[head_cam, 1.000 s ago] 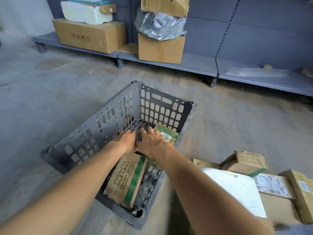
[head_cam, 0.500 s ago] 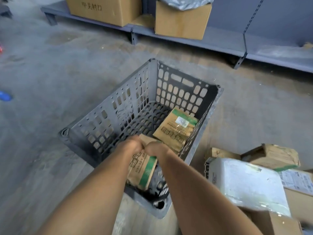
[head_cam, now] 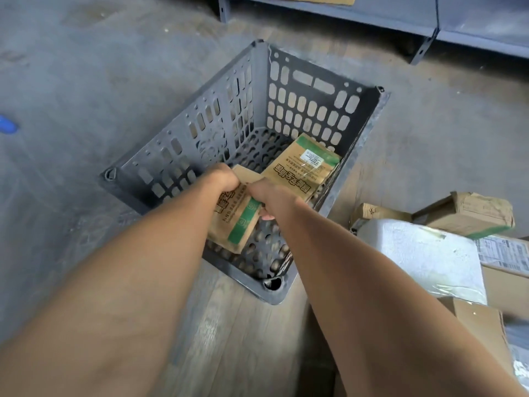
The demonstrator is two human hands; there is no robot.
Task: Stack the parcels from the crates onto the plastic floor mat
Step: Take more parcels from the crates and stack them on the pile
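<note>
Now both hands have moved off the crate floor: the left hand (head_cam: pixel 223 179) and right hand (head_cam: pixel 274 196) are clamped on the near parcel (head_cam: pixel 233 222), tilted up inside the crate (head_cam: pixel 289 110). Another parcel (head_cam: pixel 303 170) lies flat behind it. The lift-out seems under way, with the pile of boxes (head_cam: pixel 423 253) to the right.

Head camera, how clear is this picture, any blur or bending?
Head view: forearms and floor near the bottom edge smear with blur; the print on the parcel lying in the crate stays sharp; wide-angle bending curves the shelf edge; light is soft and even.
</note>
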